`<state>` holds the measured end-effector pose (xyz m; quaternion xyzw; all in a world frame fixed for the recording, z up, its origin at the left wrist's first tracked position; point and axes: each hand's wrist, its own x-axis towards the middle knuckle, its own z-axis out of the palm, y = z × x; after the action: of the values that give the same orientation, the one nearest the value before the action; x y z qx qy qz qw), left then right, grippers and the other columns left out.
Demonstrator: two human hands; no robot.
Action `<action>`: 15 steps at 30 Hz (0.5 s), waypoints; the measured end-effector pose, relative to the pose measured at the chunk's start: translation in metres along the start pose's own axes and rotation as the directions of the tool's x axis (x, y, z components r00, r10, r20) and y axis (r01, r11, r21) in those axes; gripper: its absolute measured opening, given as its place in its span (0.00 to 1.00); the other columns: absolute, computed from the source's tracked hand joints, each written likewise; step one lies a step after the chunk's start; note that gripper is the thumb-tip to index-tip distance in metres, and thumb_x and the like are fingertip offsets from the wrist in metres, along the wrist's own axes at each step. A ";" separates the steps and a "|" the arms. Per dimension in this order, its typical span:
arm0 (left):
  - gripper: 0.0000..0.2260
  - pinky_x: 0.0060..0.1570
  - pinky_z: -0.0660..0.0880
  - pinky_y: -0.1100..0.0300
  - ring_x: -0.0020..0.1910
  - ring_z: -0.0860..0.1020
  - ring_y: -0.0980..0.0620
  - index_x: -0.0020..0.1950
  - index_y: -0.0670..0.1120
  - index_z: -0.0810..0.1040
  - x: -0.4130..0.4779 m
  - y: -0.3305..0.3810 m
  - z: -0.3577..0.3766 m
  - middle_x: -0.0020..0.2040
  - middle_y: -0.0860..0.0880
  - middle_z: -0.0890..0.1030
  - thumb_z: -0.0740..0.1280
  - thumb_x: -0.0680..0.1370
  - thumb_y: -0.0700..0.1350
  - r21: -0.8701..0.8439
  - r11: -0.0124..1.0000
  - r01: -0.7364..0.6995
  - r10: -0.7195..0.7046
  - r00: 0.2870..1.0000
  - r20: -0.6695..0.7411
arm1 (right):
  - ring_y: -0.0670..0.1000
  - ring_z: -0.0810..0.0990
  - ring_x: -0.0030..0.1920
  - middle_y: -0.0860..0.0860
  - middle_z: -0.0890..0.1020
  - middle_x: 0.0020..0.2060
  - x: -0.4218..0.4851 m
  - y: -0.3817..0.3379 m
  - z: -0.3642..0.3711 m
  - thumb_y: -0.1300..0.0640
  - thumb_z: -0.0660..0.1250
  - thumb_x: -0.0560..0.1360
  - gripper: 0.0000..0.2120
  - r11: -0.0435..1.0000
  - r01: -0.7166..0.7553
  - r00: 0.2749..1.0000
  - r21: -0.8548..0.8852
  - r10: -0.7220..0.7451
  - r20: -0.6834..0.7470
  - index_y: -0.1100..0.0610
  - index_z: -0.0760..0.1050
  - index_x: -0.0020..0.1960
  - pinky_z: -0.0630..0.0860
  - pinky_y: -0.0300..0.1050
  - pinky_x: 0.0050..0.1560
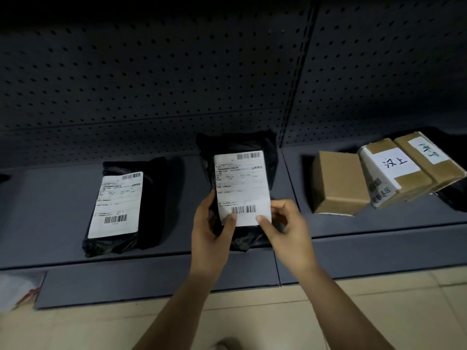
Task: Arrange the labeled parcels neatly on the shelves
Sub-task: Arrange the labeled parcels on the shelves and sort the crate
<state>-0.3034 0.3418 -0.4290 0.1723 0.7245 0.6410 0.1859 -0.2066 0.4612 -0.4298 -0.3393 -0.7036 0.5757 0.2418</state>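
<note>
On the shelf (50,198), left hand (209,231) and right hand (288,228) pinch a crinkled black parcel (269,157) with white barcoded label (240,183).

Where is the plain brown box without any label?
In the head view, the plain box sits on the shelf right of centre, beside the labelled boxes on its right, with the middle black parcel to its left.

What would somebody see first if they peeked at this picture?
Right in the middle, the left hand and right hand hold a black parcel with a big white barcode label. A second black parcel lies to its left on the dark shelf. On the right, brown cardboard boxes huddle together, two of them with handwritten labels.
</note>
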 end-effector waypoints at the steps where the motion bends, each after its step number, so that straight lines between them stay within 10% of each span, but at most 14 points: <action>1: 0.27 0.61 0.76 0.58 0.63 0.75 0.59 0.73 0.52 0.67 0.004 -0.007 -0.007 0.65 0.56 0.75 0.70 0.77 0.38 0.052 0.998 0.021 -0.021 1.000 0.004 | 0.37 0.80 0.50 0.39 0.82 0.47 0.003 0.002 0.007 0.63 0.71 0.75 0.12 0.999 -0.009 0.999 -0.031 0.010 0.039 0.51 0.74 0.52 0.75 0.31 0.50; 5: 0.29 0.62 0.75 0.52 0.64 0.75 0.56 0.67 0.65 0.68 0.019 -0.031 -0.037 0.64 0.56 0.76 0.70 0.75 0.39 0.249 0.966 0.065 -0.077 0.996 0.036 | 0.40 0.80 0.49 0.42 0.82 0.48 0.015 0.012 0.036 0.60 0.70 0.76 0.10 0.983 -0.019 0.988 -0.183 0.046 0.144 0.51 0.73 0.55 0.76 0.36 0.51; 9: 0.32 0.66 0.71 0.48 0.66 0.73 0.52 0.74 0.51 0.65 0.030 -0.049 -0.049 0.68 0.51 0.74 0.68 0.71 0.52 0.429 0.894 0.130 -0.183 0.980 0.084 | 0.45 0.80 0.46 0.47 0.82 0.51 0.016 0.016 0.049 0.57 0.68 0.77 0.11 0.931 -0.044 0.980 -0.363 0.110 0.163 0.54 0.73 0.58 0.77 0.41 0.51; 12: 0.30 0.66 0.61 0.60 0.69 0.66 0.48 0.75 0.45 0.64 0.025 -0.030 -0.045 0.70 0.46 0.69 0.70 0.75 0.45 0.519 0.847 0.118 -0.162 0.986 0.039 | 0.37 0.78 0.40 0.46 0.80 0.52 0.012 0.011 0.041 0.55 0.69 0.77 0.13 0.909 -0.018 0.988 -0.416 0.081 0.133 0.55 0.74 0.61 0.71 0.24 0.45; 15: 0.25 0.63 0.65 0.55 0.67 0.65 0.46 0.71 0.44 0.69 0.015 -0.013 -0.038 0.68 0.44 0.69 0.70 0.75 0.42 0.590 0.807 -0.028 0.027 1.000 0.011 | 0.47 0.79 0.55 0.51 0.78 0.58 0.006 0.003 0.020 0.56 0.70 0.76 0.15 0.864 0.052 0.994 -0.501 0.002 0.107 0.57 0.75 0.62 0.70 0.33 0.57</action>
<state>-0.3352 0.3148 -0.4382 0.2326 0.8849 0.3871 0.1145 -0.2244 0.4536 -0.4375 -0.3510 -0.8453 0.3859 0.1154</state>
